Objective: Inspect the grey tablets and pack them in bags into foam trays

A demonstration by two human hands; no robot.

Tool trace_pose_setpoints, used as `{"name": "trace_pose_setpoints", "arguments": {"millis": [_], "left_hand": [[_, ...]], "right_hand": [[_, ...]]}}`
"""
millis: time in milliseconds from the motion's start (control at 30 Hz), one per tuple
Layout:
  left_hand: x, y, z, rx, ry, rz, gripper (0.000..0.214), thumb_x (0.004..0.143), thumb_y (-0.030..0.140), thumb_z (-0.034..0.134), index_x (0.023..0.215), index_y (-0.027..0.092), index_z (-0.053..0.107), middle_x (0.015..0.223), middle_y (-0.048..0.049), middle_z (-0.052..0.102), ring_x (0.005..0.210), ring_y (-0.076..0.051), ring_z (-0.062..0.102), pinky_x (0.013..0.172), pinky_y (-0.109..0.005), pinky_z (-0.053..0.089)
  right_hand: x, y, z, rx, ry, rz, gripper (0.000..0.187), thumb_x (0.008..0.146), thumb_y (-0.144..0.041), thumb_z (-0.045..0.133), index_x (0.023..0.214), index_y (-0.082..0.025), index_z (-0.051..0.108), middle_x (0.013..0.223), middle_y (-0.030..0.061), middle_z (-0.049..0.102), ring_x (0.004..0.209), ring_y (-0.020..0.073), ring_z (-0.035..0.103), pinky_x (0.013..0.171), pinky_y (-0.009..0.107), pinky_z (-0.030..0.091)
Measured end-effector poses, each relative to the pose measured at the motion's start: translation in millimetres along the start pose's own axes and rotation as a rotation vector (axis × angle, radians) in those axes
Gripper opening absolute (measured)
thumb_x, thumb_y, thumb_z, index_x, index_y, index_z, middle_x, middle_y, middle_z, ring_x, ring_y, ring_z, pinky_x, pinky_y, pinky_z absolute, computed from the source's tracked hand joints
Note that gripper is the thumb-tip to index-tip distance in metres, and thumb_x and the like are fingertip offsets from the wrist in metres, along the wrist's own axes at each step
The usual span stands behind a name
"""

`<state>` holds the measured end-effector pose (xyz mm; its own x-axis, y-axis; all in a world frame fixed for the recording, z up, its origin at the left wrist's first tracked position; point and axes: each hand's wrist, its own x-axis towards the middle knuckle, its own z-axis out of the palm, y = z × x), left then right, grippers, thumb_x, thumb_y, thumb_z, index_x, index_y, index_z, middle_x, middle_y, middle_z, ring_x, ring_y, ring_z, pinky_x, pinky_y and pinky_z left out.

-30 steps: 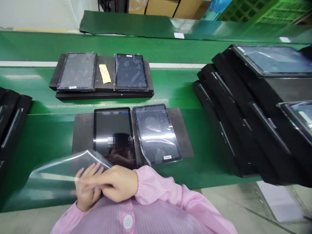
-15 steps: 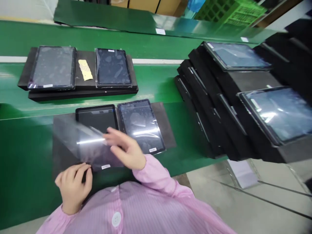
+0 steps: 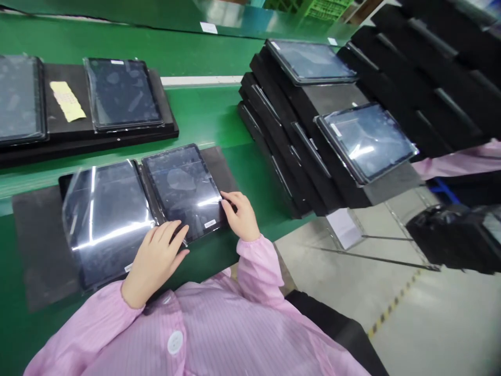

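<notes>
You have six tablets in view. Two lie on the one grey mat point(image 3: 35, 250): the near left tablet point(image 3: 105, 219) and the near right tablet point(image 3: 183, 190). Two sit on the one black tray point(image 3: 66, 129): the far tablet point(image 3: 121, 93) and the cut-off tablet point(image 3: 18, 99). Two top the foam stacks point(image 3: 274, 125): the upper tablet point(image 3: 311, 60) and the lower tablet point(image 3: 366, 141). There is one yellow sheet point(image 3: 67, 101). The foam slabs overlap too much to count, perhaps ten.
</notes>
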<state>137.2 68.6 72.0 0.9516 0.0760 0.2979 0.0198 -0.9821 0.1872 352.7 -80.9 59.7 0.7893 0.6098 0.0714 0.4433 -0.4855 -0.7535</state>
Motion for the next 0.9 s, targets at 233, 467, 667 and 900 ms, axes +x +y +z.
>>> {"name": "trace_pose_setpoints", "arguments": {"millis": [233, 467, 667, 900], "left_hand": [[6, -2, 5.7, -0.051, 0.035, 0.061, 0.017, 0.098, 0.024, 0.056, 0.109, 0.014, 0.063, 0.096, -0.0076, 0.068, 0.088, -0.024, 0.063, 0.078, -0.036, 0.045], [2, -4, 0.6, -0.166, 0.065, 0.089, 0.008, 0.098, 0.021, 0.059, 0.093, 0.016, 0.063, 0.082, -0.0028, 0.069, 0.072, -0.018, 0.061, 0.075, -0.033, 0.044], [0, -3, 1.9, -0.041, 0.126, -0.047, 0.015, 0.1, 0.027, 0.055, 0.092, 0.015, 0.061, 0.078, -0.0027, 0.068, 0.068, -0.016, 0.062, 0.07, -0.029, 0.044], [-11, 2, -1.0, 0.007, 0.171, -0.24, 0.018, 0.099, 0.026, 0.054, 0.083, 0.018, 0.058, 0.069, 0.001, 0.068, 0.057, -0.016, 0.059, 0.093, -0.037, 0.041]], "right_hand": [[12, 5, -14, 0.033, -0.182, -0.024, 0.028, 0.096, -0.025, 0.053, 0.106, -0.021, 0.078, 0.088, 0.0046, 0.073, 0.086, 0.0199, 0.063, 0.087, 0.037, 0.048], [10, 16, -23, 0.298, -0.192, -0.002, 0.035, 0.098, -0.033, 0.047, 0.117, -0.02, 0.074, 0.096, 0.0043, 0.074, 0.096, 0.0187, 0.064, 0.094, 0.037, 0.047], [12, 30, -22, 0.556, -0.06, 0.127, 0.045, 0.093, -0.051, 0.052, 0.115, -0.019, 0.075, 0.093, 0.005, 0.074, 0.085, 0.0169, 0.065, 0.083, 0.034, 0.054], [9, 26, -19, 0.565, 0.029, 0.146, 0.041, 0.09, -0.049, 0.057, 0.111, -0.018, 0.075, 0.093, 0.0065, 0.074, 0.088, 0.0183, 0.069, 0.086, 0.037, 0.057]]}}
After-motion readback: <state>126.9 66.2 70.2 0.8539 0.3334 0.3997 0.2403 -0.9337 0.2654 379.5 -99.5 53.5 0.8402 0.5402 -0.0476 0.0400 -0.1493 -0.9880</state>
